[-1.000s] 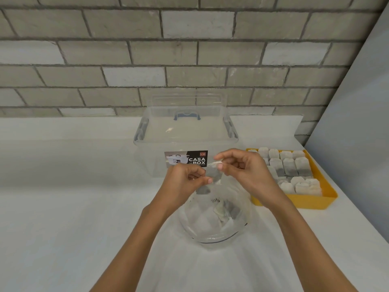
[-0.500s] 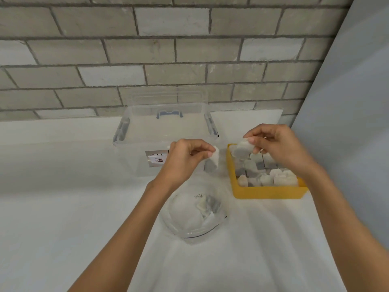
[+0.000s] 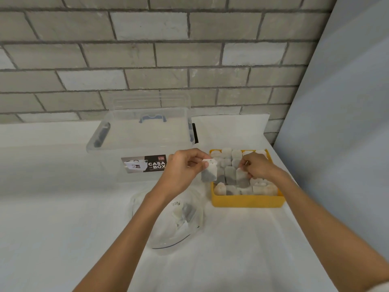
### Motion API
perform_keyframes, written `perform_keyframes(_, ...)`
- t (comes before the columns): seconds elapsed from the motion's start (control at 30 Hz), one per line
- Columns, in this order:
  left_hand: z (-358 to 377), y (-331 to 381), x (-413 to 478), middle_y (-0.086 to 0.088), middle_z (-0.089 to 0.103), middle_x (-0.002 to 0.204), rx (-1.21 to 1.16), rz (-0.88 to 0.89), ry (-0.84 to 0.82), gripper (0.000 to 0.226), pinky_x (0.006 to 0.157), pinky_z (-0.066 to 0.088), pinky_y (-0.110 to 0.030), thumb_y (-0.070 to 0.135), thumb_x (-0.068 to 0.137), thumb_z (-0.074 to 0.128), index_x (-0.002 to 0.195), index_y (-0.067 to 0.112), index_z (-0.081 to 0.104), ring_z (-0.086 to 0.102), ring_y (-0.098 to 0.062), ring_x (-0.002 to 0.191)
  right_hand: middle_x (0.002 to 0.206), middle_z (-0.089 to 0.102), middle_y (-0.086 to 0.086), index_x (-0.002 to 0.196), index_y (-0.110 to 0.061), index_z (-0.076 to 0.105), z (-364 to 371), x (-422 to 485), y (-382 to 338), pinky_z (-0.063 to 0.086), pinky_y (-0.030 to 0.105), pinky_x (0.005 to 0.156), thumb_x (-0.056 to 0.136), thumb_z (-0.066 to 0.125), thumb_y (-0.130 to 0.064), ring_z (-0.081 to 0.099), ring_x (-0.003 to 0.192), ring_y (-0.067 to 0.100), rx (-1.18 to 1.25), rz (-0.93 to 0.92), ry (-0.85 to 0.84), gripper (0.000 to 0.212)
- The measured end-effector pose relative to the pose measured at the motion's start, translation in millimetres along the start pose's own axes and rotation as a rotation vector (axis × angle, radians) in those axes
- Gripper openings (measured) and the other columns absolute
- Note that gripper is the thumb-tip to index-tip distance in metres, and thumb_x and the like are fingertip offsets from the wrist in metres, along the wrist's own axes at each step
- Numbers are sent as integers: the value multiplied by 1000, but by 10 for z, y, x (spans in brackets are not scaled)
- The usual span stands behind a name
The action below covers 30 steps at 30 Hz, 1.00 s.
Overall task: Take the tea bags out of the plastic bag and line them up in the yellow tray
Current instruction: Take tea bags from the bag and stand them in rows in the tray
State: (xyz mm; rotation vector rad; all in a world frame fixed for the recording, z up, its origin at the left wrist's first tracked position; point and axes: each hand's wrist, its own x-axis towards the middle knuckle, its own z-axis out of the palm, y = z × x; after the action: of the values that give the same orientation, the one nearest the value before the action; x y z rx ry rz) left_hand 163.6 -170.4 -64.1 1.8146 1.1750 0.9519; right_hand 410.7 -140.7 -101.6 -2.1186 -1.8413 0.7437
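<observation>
- Since half a second ago, the right hand point(image 3: 260, 168) has dropped from above the yellow tray point(image 3: 248, 201) into its middle row. It pinches the second tea bag point(image 3: 242, 178) upright there.
- Left hand point(image 3: 186, 168) has shifted right. It pinches a tea bag point(image 3: 209, 173) by the top, and the bag hangs under the fingers at the tray's left edge.
- Tray, under right hand: rows of standing tea bags point(image 3: 229, 157).
- Plastic bag point(image 3: 168, 234), on table point(image 3: 63, 207) below left wrist: a few loose tea bags point(image 3: 186, 213) inside.
- Clear box point(image 3: 145, 133) beyond left hand, label facing front.

Single head-worn view, forward and downward, close over the white table point(image 3: 63, 228) toward a brick wall point(image 3: 147, 60).
</observation>
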Motion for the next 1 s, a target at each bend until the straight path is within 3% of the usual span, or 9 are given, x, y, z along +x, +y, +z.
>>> perform_keyframes(0.17, 45, -37, 35, 2, 73, 83, 7, -23, 13, 11, 73, 48, -13, 13, 86, 69, 88, 23, 73, 66, -10, 81, 88, 53, 4, 96, -3, 67, 65, 139, 60, 52, 35, 78, 92, 44, 5, 52, 81, 22, -33, -20, 110, 24)
perform_keyframes(0.3, 90, -29, 64, 1, 73, 81, -23, -36, 22, 7, 73, 49, -15, 15, 86, 69, 89, 19, 74, 65, -6, 77, 80, 51, -1, 91, -6, 65, 111, 193, 131, 49, 31, 71, 93, 46, 0, 52, 78, 20, -24, -39, 146, 19)
perform_keyframes(0.47, 175, -27, 130, 0, 74, 84, -36, -41, -11, 7, 75, 51, -18, 18, 87, 69, 90, 19, 75, 67, -9, 80, 89, 58, 6, 90, -12, 62, 144, 206, 204, 49, 28, 71, 92, 48, -1, 58, 81, 23, 27, -57, 175, 17)
perform_keyframes(0.63, 269, 7, 190, 9, 70, 92, 20, 32, -2, 10, 72, 45, -7, 14, 85, 70, 90, 20, 75, 64, -1, 82, 96, 66, 6, 99, -13, 68, -37, 68, 159, 47, 23, 74, 91, 46, 0, 63, 84, 20, 81, -160, 262, 26)
perform_keyframes(0.77, 369, 60, 282, 11, 68, 86, 55, 76, -34, 12, 73, 43, -4, 10, 85, 70, 92, 17, 76, 61, 6, 78, 86, 68, -3, 96, -22, 68, -287, -206, -54, 46, 14, 58, 94, 53, -14, 68, 64, 14, 314, -265, 205, 17)
perform_keyframes(0.87, 491, 113, 376, 3, 68, 81, -3, 56, -36, 12, 69, 44, -4, 7, 84, 70, 92, 16, 72, 59, 7, 70, 88, 72, -2, 102, -20, 70, -411, -394, -142, 48, 24, 59, 93, 58, -26, 67, 67, 15, 467, -299, 96, 16)
perform_keyframes(1.0, 681, 179, 475, 3, 66, 79, -81, 29, -13, 13, 70, 52, -16, 8, 84, 70, 95, 16, 68, 60, 1, 68, 78, 70, -1, 95, -19, 71, -424, -440, -66, 45, 15, 55, 87, 67, -25, 66, 65, 14, 445, -302, 78, 11)
